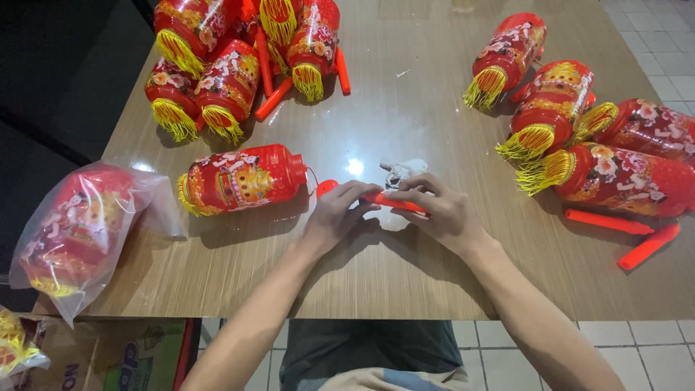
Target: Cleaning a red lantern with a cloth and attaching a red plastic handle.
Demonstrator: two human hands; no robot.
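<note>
At mid-table, left hand (334, 211) and right hand (440, 210) lying low, fingers of both pinched narrow around one orange stick (394, 203), just beside a lone red lantern (242, 178) on its side. Five lanterns (232, 51) clustered far left, four lanterns (579, 137) right, one bagged lantern (76, 232) at the edge.

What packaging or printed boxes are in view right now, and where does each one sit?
Clear plastic bag: table's left edge, crinkled, holding a red and yellow lantern.
Second clear bag: bottom left corner, below the table, only partly in view, yellow and red contents.
Cardboard box: on the floor under the table's left edge, brown with coloured print.
</note>
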